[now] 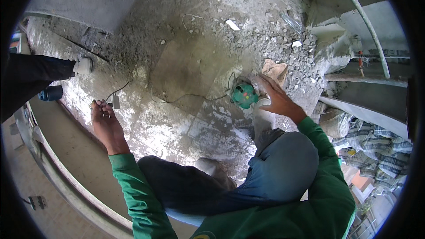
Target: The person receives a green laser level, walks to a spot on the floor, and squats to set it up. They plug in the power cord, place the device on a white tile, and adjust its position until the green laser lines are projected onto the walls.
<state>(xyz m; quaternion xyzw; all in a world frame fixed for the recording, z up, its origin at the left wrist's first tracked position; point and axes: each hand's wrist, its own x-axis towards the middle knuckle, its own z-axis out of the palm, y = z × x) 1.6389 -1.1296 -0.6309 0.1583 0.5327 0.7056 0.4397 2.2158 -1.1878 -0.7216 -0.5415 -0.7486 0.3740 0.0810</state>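
My left hand (107, 127) is raised at the left with its fingers pinched together. A small light grey box (116, 102) on a thin dark cord (186, 95) sits at the fingertips, and they seem to grip it. The cord trails across the floor to a round green device (244, 94) with a black part and small coloured spots, whose exact kind I cannot tell. My right hand (283, 103) is open just right of this device, fingers stretched and thumb apart. It holds nothing that I can see. My shoe (264, 117) is below it.
Rubble (283, 40) and a torn brown paper piece (275, 70) lie beyond the device. Another person's leg (40, 73) stands at the left by a dark blue container (51, 93). Striped sacks (372, 141) are piled at the right, below a pipe (367, 22).
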